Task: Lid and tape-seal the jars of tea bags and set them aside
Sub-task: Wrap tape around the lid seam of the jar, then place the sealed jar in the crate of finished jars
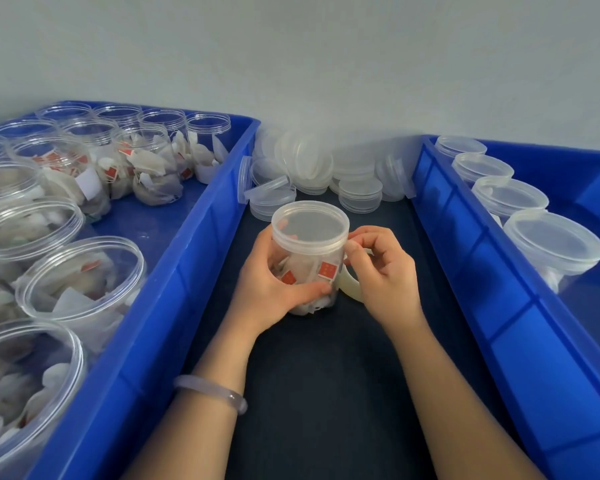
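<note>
A clear jar of tea bags (309, 268) stands upright on the dark mat, with a translucent lid (310, 226) on top. My left hand (267, 289) grips the jar's body from the left, thumb across its front. My right hand (383, 271) holds a pale roll of tape (352, 287) against the jar's right side, and its thumb and forefinger pinch at the seam just under the lid. The far half of the roll is hidden behind that hand.
The blue bin (174, 278) on the left holds several open jars of tea bags (80, 282). The blue bin (499, 299) on the right holds several lidded jars (553, 247). A heap of loose lids (312, 171) lies at the far end of the dark mat (326, 393).
</note>
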Demonstrator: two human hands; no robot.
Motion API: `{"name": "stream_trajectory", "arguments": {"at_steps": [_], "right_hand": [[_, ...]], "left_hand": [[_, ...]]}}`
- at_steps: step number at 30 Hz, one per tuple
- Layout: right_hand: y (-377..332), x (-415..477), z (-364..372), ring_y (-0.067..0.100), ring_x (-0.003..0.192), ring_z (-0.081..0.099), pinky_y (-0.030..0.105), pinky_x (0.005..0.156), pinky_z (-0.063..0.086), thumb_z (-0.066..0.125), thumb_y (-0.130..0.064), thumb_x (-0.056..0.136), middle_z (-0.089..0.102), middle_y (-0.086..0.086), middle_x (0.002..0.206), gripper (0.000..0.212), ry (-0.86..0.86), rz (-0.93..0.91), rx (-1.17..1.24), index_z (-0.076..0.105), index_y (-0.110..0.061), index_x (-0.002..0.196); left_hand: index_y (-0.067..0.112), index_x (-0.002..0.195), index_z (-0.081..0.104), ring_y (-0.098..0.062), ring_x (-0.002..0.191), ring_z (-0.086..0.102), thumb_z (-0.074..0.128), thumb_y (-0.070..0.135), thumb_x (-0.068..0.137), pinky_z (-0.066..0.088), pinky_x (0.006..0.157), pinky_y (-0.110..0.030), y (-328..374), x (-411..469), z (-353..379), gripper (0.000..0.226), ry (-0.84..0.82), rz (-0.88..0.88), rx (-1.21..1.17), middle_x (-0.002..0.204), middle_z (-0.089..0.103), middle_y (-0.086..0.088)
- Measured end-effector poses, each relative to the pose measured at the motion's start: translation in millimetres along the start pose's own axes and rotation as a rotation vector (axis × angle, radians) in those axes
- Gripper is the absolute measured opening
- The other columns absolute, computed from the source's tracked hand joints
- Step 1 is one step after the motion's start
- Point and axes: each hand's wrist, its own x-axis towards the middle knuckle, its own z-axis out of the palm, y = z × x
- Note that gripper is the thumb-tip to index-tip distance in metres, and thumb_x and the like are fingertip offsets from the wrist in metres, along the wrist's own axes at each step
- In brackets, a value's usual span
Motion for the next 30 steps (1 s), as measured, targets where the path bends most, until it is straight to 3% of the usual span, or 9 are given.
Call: {"name": "stream_trajectory", "arguments": {"at_steps": [5,8,10,13,17,21,23,25,30], "right_hand": [[-3,5,0,0.005,0.076,0.064,0.027,0.073,0.053,0.051,-0.001,0.095,0.067,0.0,0.085,0.01,0.098,0.247,0.253,0.061,-0.004,0.095],[-17,8,2,0.007,0.094,0.068,0.029,0.086,0.051,0.043,-0.04,0.098,0.073,-0.007,0.099,0.027,0.095,0.326,0.482,0.067,-0.026,0.098],[-29,8,12,-0.004,0.095,0.064,0.021,0.086,0.046,0.045,-0.064,0.079,0.071,-0.019,0.1,0.032,0.041,0.337,0.367,0.067,-0.043,0.085],[-37,5,28,-0.013,0.079,0.058,0.003,0.068,0.04,0.045,-0.051,0.093,0.066,-0.019,0.082,0.023,0.174,0.196,0.16,0.06,-0.037,0.083],[-34,6,30,-0.017,0.061,0.051,0.001,0.058,0.037,0.044,-0.022,0.1,0.059,-0.032,0.064,0.016,0.308,0.15,0.179,0.047,-0.016,0.085],[-29,4,25,-0.014,0.09,0.059,0.002,0.069,0.042,0.047,-0.046,0.093,0.069,-0.02,0.1,0.033,0.11,0.24,0.249,0.049,-0.021,0.115],[-29,2,25,-0.008,0.1,0.058,0.009,0.081,0.044,0.049,-0.049,0.091,0.064,-0.013,0.111,0.045,0.108,0.249,0.198,0.053,-0.019,0.124],[-38,1,23,-0.005,0.086,0.058,0.016,0.077,0.045,0.051,-0.031,0.097,0.066,-0.012,0.093,0.025,0.194,0.227,0.181,0.065,-0.014,0.106],[-101,12,-19,0.0,0.084,0.061,0.021,0.078,0.049,0.05,-0.022,0.087,0.066,-0.012,0.086,0.025,0.351,0.034,0.089,0.069,-0.013,0.1]], "left_hand": [[0.04,0.122,0.044,0.012,0.11,0.053,0.092,0.01,0.054,0.043,0.082,-0.005,6,-12,9,0.089,-0.097,0.03,0.028,0.116,0.058,0.024],[0.042,0.118,0.044,0.018,0.104,0.053,0.09,0.005,0.057,0.043,0.075,-0.002,10,-14,15,0.085,-0.073,-0.011,-0.024,0.11,0.059,0.028],[0.044,0.116,0.044,0.02,0.101,0.052,0.091,0.006,0.057,0.042,0.072,0.0,13,-14,15,0.084,-0.088,-0.03,-0.052,0.104,0.059,0.037],[0.045,0.113,0.043,0.025,0.096,0.051,0.091,0.006,0.057,0.041,0.068,0.003,18,-16,12,0.084,-0.128,-0.043,-0.043,0.098,0.055,0.047],[0.041,0.121,0.043,0.019,0.105,0.052,0.09,0.031,0.057,0.045,0.08,-0.005,31,-12,1,0.08,-0.182,-0.073,-0.072,0.111,0.058,0.038],[0.031,0.118,0.056,0.002,0.116,0.055,0.046,0.074,0.065,0.043,0.098,-0.019,52,-2,14,0.069,0.108,-0.081,-0.354,0.123,0.061,0.015],[0.029,0.095,0.066,0.009,0.09,0.062,0.044,0.066,0.08,0.045,0.078,-0.009,63,3,34,0.045,0.258,-0.016,-0.254,0.092,0.069,0.023],[0.023,0.081,0.068,0.008,0.072,0.062,0.049,0.043,0.094,0.044,0.063,-0.007,71,4,48,0.03,0.391,-0.029,-0.261,0.071,0.068,0.022],[0.011,0.08,0.07,-0.001,0.072,0.064,0.05,0.009,0.094,0.049,0.066,-0.017,134,7,66,0.024,0.35,0.088,-0.476,0.071,0.068,0.009]]}}
